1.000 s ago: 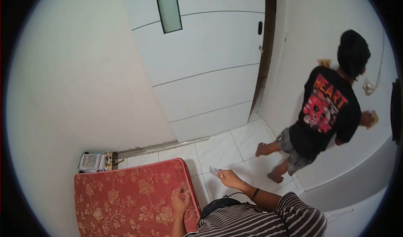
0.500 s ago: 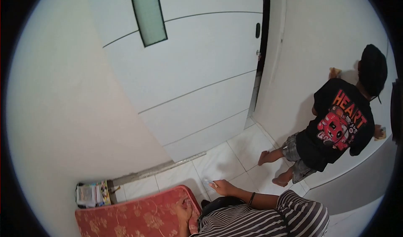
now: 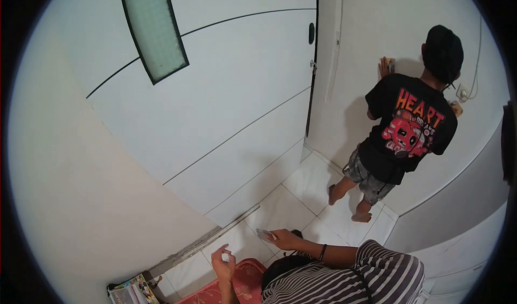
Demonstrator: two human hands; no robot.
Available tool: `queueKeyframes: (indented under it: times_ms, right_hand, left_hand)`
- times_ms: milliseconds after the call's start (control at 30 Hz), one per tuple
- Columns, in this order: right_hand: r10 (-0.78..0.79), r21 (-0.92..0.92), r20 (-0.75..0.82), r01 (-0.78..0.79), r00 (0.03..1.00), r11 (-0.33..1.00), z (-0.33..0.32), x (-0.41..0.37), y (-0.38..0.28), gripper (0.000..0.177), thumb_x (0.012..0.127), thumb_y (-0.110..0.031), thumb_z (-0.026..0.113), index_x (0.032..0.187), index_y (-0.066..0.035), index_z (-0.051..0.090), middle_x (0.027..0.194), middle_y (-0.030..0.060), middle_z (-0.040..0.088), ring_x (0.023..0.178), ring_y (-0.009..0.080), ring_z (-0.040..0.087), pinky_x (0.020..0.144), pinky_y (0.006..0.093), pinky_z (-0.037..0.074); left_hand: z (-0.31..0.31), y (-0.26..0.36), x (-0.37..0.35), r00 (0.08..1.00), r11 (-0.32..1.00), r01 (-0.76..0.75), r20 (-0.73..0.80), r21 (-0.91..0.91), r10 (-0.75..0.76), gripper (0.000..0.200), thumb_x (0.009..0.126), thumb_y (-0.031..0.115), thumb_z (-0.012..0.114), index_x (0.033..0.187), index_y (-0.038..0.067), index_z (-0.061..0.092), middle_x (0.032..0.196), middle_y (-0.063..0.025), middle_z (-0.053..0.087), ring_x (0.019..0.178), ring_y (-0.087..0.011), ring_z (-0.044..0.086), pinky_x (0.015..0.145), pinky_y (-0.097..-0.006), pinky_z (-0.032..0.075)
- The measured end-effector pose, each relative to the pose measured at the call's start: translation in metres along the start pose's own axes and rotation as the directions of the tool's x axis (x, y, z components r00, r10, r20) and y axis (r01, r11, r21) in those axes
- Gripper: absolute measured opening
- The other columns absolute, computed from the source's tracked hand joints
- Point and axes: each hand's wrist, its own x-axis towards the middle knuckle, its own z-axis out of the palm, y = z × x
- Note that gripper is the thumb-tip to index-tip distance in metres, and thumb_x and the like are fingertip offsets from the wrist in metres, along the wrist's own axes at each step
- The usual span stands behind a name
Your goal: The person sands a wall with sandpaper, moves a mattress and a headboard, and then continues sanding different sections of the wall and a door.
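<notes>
My right hand is closed around a flat, greyish tool like a scraper, held out over the white tiled floor. To its left, my left hand is raised above the edge of a red floral mattress. Its fingers are curled, with a small pale thing between them that is too small to identify.
A person in a black T-shirt faces the wall at the right, both hands against it with yellowish pads. Near them is a wall socket. A white door stands ahead; a box of papers lies lower left.
The view has shifted, with the mattress lower in the picture. My left hand has risen off the mattress area. The other person's right hand has moved up the wall, near the socket.
</notes>
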Motion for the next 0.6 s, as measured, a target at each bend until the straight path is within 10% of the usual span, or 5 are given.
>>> queueKeyframes:
  times_ms: [267,600]
  right_hand:
    - [0.036,0.063,-0.077,-0.032,0.996,0.997,0.008,0.006,0.001,0.048,0.106,-0.045,0.049,0.113,0.000,0.065,0.077,0.0205,0.064,0.067,0.0285,0.064,0.065,0.0417,0.049]
    - [-0.023,-0.033,0.062,0.025,0.998,0.999,-0.039,0.124,-0.011,0.046,0.107,-0.041,0.047,0.118,-0.001,0.066,0.077,0.0208,0.064,0.070,0.0310,0.063,0.070,0.0437,0.049]
  left_hand:
    - [0.013,-0.045,-0.050,0.989,0.997,0.053,0.137,0.055,-0.061,0.038,0.073,0.004,0.073,0.111,0.006,0.071,0.106,-0.0112,0.073,0.101,-0.0277,0.069,0.088,-0.0404,0.053]
    - [0.006,-0.050,0.031,0.973,0.990,0.135,-0.193,0.045,-0.124,0.040,0.073,0.002,0.075,0.113,0.002,0.068,0.107,-0.0158,0.071,0.103,-0.0334,0.066,0.089,-0.0414,0.052]
